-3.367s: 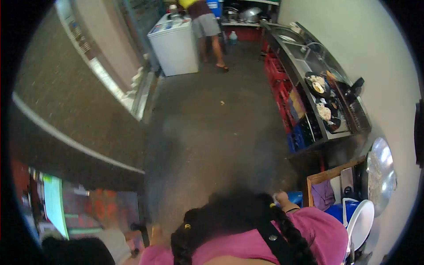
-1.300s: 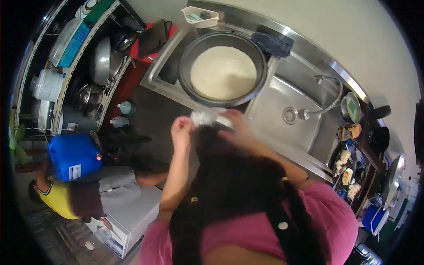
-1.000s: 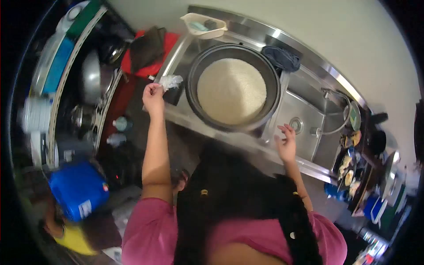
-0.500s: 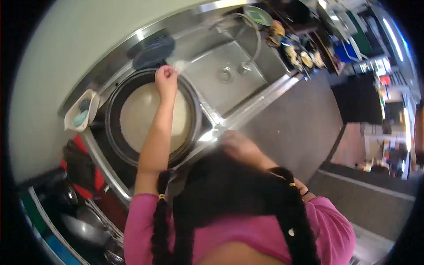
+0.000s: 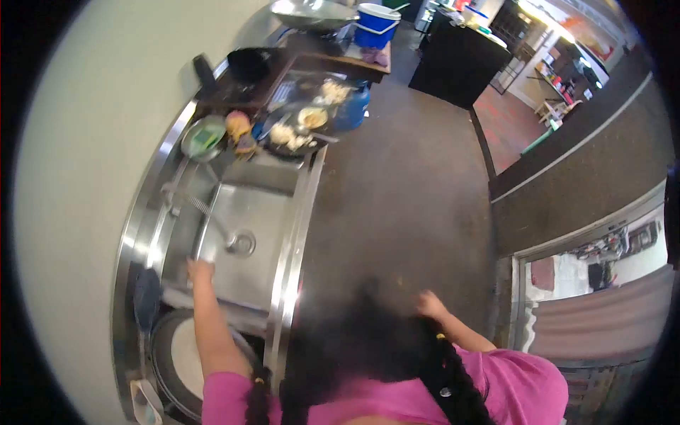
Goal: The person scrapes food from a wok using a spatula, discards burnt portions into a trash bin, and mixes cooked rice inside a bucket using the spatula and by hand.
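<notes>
One rectangular stainless-steel sink basin [image 5: 262, 280], smooth and shiny, lies under and ahead of the person's left hand [image 5: 200, 271], which is over its near corner on the wall side. The left fingers look curled, but whether they grip anything cannot be told. The basin's sides run with the counter, from the bottom of the view upward and a little right. A ribbed metal hose [image 5: 198, 204] reaches into it, slanting toward a round drain [image 5: 244, 243]. Just beside the basin, below the left hand, stands a round dark pot [image 5: 164, 358] holding a pale, even mass [image 5: 188, 358]; the left forearm crosses over it. A dark, soft cloth [image 5: 146, 297] lies along the wall side. At the far end a round bowl [image 5: 190, 146] holds something green, next to a black pan [image 5: 276, 150] bearing white, lumpy food. The right hand [image 5: 431, 304] is over the dark floor [image 5: 397, 184], well apart from the counter; blur hides how its fingers stand. Farther off is a blue bucket [image 5: 375, 32].
</notes>
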Demonstrator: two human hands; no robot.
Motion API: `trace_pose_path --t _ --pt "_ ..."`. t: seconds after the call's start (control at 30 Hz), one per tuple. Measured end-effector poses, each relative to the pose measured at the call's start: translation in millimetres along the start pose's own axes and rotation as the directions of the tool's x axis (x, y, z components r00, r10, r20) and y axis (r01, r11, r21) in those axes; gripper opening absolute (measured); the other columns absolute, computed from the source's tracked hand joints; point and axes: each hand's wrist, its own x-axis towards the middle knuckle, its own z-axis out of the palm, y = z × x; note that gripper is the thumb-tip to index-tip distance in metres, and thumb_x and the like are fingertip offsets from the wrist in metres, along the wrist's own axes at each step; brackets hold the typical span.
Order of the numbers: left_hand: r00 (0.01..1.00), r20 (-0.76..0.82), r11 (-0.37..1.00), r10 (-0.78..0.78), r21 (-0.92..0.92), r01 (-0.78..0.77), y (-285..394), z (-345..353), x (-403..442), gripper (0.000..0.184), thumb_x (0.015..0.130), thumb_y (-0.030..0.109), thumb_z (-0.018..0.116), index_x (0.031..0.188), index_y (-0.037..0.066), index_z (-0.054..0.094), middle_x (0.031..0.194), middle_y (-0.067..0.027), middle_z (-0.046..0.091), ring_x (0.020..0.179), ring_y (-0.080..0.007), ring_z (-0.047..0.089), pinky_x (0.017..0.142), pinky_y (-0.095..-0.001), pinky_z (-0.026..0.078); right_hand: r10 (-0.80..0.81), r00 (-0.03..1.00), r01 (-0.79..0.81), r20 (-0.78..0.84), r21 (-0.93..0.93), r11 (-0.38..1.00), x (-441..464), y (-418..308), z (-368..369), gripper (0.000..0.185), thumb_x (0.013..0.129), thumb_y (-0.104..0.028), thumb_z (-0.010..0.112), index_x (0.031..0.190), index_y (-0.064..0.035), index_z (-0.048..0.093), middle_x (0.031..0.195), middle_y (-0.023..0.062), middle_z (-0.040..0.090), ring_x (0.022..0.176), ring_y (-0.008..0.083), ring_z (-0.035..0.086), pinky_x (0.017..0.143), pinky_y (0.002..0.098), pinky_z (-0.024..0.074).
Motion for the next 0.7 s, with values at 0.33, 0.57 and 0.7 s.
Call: trace_pose_path --t 0.33,0.57,0.7 --pt "0.594 0.605 0.84 0.53 -0.468 -0.273 304.5 -81.2 -252.3 0.057 0.091 0.048 0.067 0.129 0.006 0.06 0.101 -0.008 0.069 0.082 -0.0166 0.065 0.075 -0.0317 0.054 0.867 0.125 -0.985 0.482 0.162 0.052 -108.0 380.1 2.7 0.056 0.091 -0.052 0.062 0.109 -0.0001 0.072 0.112 0.017 0.072 0.108 0.0303 0.069 0.088 0.0397 0.0527" --pt "0.387 0.348 0.52 0.854 -0.583 -0.625 524.2 -60.1 -224.4 0.048 0.094 0.039 0.067 0.128 0.005 0.061 0.107 -0.0115 0.069 0.091 -0.0207 0.066 0.079 -0.0334 0.053 0.606 0.739 -0.652 0.294 0.084 0.754 244.9 442.9 -105.4 0.082 0.08 -0.031 0.075 0.151 -0.01 0.04 0.141 0.0207 0.056 0.132 0.034 0.053 0.108 0.0396 0.045" --pt "0.401 0.457 0.598 0.794 -0.47 -0.649 625.4 -120.5 -180.2 0.053 0.091 0.042 0.067 0.128 0.005 0.061 0.114 -0.0156 0.069 0.107 -0.0289 0.066 0.091 -0.0383 0.052 0.426 0.905 -0.372 0.008 0.5 0.782 400.7 354.4 -244.4 0.056 0.087 -0.023 0.067 0.138 -0.005 0.056 0.121 0.0161 0.068 0.114 0.0281 0.064 0.097 0.0373 0.0506"
